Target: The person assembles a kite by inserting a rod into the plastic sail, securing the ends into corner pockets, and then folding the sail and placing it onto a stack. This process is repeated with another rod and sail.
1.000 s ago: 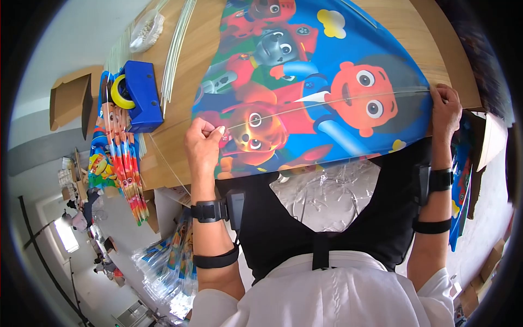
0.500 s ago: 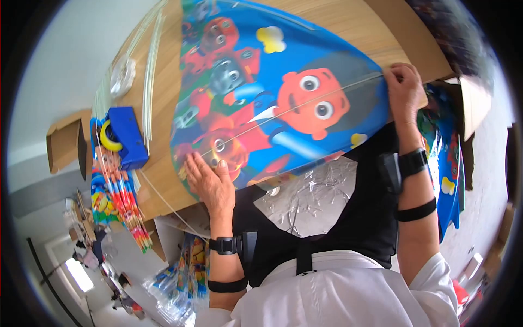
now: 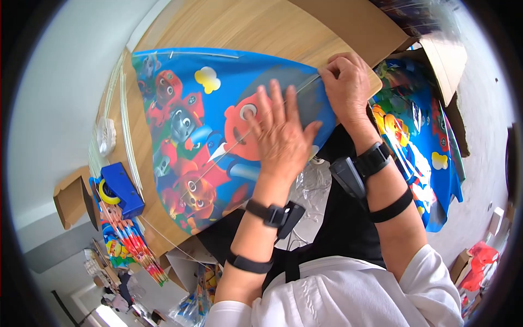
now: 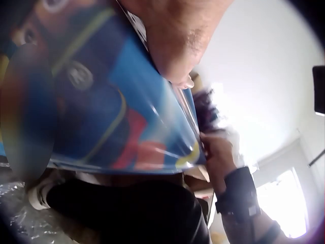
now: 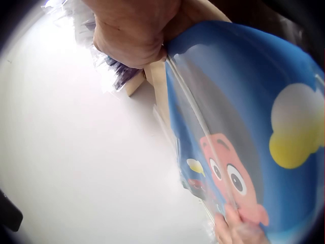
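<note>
A blue printed sheet (image 3: 215, 117) with cartoon figures lies on the wooden table, a thin rod (image 3: 218, 158) running lengthwise over it. Fingers spread, my left hand (image 3: 283, 133) rests over the printed face beside the rod. My right hand (image 3: 347, 84) pinches the sheet's right tip at the rod's end. In the right wrist view, the right hand (image 5: 134, 33) hides the tip, and the rod (image 5: 195, 104) runs down from it towards the left fingers. The left wrist view shows the sheet (image 4: 147, 117) edge-on, with the right hand (image 4: 218, 150) at its far corner.
A blue tape dispenser (image 3: 122, 191) stands at the table's left edge, near a clear dish (image 3: 106, 136) and a bundle of thin rods (image 3: 129, 141). Folded printed sheets (image 3: 128, 240) hang off the left side. More printed sheets (image 3: 417, 131) and cardboard (image 3: 354, 24) are at the right.
The left hand has moved from the sheet's left end along the rod to the printed face, its fingers now spread. The right hand still pinches the tip. The head view has shifted and turned.
</note>
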Demonstrator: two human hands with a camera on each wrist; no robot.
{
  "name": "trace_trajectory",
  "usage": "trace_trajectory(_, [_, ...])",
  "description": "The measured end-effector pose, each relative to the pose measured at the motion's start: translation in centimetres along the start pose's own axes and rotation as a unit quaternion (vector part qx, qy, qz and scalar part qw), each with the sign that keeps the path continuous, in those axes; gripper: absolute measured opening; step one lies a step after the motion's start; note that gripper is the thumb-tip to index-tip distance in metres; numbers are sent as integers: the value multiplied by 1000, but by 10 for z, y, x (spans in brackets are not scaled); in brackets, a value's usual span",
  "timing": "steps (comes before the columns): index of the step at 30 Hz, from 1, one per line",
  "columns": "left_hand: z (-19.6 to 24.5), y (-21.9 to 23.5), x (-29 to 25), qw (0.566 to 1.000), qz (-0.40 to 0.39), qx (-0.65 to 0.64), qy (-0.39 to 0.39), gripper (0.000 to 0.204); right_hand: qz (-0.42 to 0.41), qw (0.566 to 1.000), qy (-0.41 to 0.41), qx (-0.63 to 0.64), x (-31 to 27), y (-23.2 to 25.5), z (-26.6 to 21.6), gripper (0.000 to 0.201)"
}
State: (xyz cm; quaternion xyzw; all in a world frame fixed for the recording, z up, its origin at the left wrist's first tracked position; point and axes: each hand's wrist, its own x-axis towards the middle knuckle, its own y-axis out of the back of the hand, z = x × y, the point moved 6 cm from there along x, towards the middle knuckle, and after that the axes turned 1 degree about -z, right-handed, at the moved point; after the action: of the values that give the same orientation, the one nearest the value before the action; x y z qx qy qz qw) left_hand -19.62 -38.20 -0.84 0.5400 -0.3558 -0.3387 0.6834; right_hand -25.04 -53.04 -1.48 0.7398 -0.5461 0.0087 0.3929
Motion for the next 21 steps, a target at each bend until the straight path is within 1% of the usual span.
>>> trace_trajectory(1, [10, -1, 12, 999, 12, -22, -29, 68, -3, 1000, -9, 13, 0, 0, 1, 12])
trace_trajectory(2, [12, -3, 22, 999, 12, -22, -34, 68, -6, 999, -17, 27, 0, -1, 2, 12])
trace_trajectory(4, [24, -5, 42, 996, 22, -17, -87, 67, -2, 999, -30, 29, 4, 3, 5, 10])
trace_trajectory(5, [22, 1, 50, 993, 52, -37, -99, 59, -36, 992, -61, 109, 7, 2, 9, 11])
trace_trajectory(6, [16, 6, 58, 992, 52, -39, -107, 59, -68, 975, -92, 188, 8, 1, 14, 12])
trace_trajectory(7, [8, 16, 65, 986, 74, -87, -119, 54, -53, 969, -47, 238, 11, 5, 12, 14])
trace_trajectory(8, [0, 26, 73, 978, 96, -134, -130, 49, -47, 969, -49, 236, 12, 9, 15, 14])
trace_trajectory(9, [-5, 30, 81, 969, 57, -191, -143, 47, -99, 931, -99, 337, 11, 5, 14, 14])
trace_trajectory(10, [-7, 37, 89, 957, 19, -245, -155, 46, -150, 877, -146, 433, 9, 0, 11, 13])
trace_trajectory(11, [-4, 43, 94, 954, -5, -245, -172, 45, -148, 871, -159, 441, 9, 1, 8, 12])
trace_trajectory(12, [0, 46, 101, 946, -50, -259, -187, 46, -143, 873, -168, 435, 9, 4, 4, 10])
trace_trajectory(14, [5, 47, 115, 927, -158, -296, -170, 47, -153, 860, -177, 453, 8, 2, 4, 9])
trace_trajectory(15, [8, 52, 121, 926, -158, -295, -174, 47, -149, 861, -176, 453, 7, 2, 4, 9])
trace_trajectory(17, [12, 43, 128, 897, -277, -320, -127, 47, -140, 866, -212, 430, 3, 1, 6, 8])
trace_trajectory(18, [12, 40, 133, 896, -278, -319, -131, 47, -137, 867, -211, 430, 1, 2, 3, 8])
trace_trajectory(20, [9, 20, 136, 891, -341, -274, -123, 46, -69, 912, -187, 358, -1, 13, -2, 7])
trace_trajectory(21, [9, 18, 136, 890, -342, -273, -126, 46, -25, 941, -139, 307, 1, 17, -7, 7])
